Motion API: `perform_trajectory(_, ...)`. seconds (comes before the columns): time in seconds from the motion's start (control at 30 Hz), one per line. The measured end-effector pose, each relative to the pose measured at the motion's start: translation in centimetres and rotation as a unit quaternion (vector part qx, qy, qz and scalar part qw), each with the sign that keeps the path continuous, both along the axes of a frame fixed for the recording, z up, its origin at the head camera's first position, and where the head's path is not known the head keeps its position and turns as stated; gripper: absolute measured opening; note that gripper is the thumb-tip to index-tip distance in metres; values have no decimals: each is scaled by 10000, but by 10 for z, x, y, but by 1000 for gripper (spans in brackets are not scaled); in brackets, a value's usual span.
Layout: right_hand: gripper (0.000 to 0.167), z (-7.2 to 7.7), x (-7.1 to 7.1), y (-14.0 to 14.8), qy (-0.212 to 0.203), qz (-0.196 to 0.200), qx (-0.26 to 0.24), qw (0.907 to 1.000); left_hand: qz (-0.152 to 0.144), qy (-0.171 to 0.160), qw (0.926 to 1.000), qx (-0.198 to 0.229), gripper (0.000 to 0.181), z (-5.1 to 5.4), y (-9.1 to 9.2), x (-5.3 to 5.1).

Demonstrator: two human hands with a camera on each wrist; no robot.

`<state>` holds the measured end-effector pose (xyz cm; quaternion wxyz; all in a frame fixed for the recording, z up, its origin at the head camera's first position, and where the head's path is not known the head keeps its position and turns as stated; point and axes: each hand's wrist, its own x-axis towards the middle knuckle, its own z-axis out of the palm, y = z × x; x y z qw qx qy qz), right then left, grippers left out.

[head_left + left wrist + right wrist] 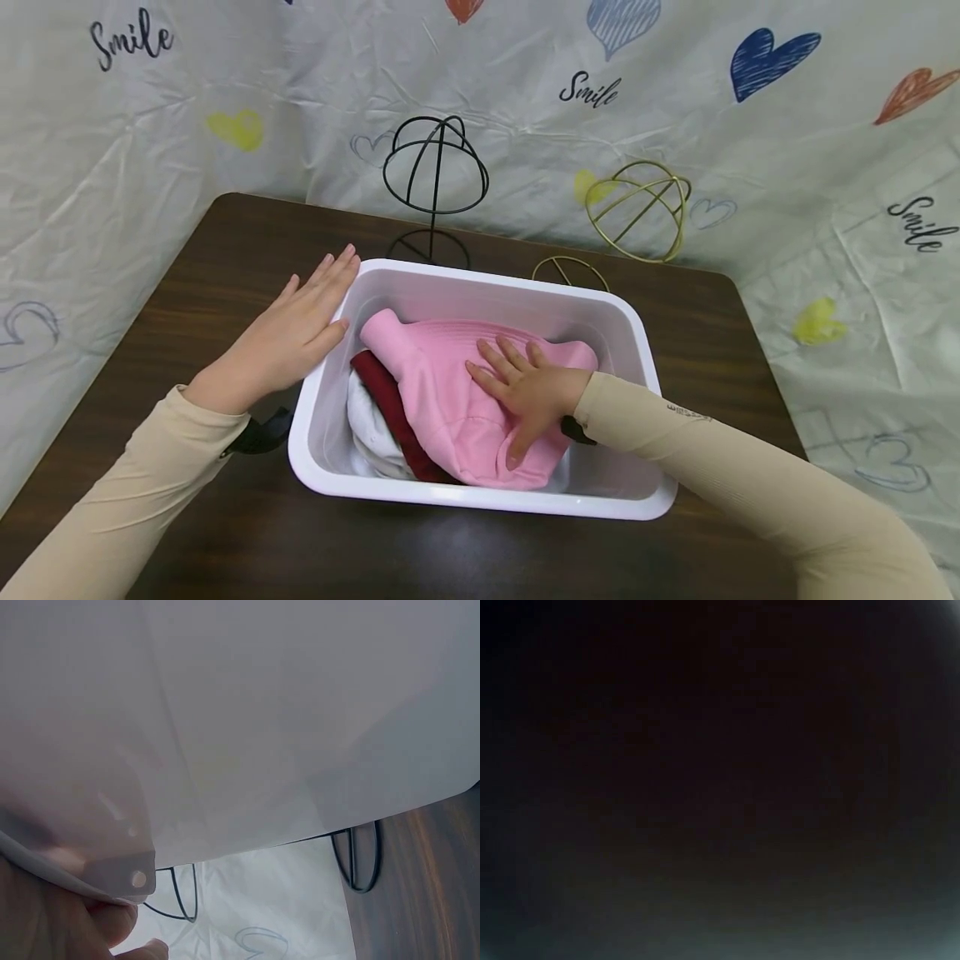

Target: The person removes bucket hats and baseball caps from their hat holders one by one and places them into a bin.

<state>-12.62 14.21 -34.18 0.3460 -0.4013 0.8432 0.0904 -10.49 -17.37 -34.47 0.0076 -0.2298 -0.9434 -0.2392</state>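
Note:
A white plastic tub (480,493) holds a pink bucket hat (442,375) with stitched rings round its brim. My right hand (528,396) lies on the hat with fingers spread. Beside the hat, on its left, are a dark red cloth item (390,412) and a white one (371,429), both partly covered. My left hand (303,325) rests along the tub's left rim, fingers straight. In the left wrist view, that hand's fingers (112,922) touch the rim from outside, and the tub's wall (247,735) fills the top. The right wrist view is almost black.
Behind the tub stand a black wire hat stand (435,175) and a gold wire hat stand (637,208). Everything is on a dark wooden table (247,233). A white cloth (517,92) printed with hearts and "Smile" hangs behind it.

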Motion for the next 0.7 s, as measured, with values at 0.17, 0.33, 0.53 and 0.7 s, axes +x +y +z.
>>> perform_trajectory(0.17,121,-2,-1,0,0,-31,53,10000,16,66,10000,-41,62,1,2,0)
perform_trajectory(0.33,113,4,-6,-2,76,42,-40,10000,-21,36,9998,-194,63,3,0,-1)
perform_trajectory(0.53,90,17,-13,-8,250,285,-738,9966,-66,-107,9962,-867,72,12,-9,-3)
perform_trajectory(0.7,71,41,-24,-1,350,256,-2190,9748,-249,-296,9949,-932,85,26,-11,-16)
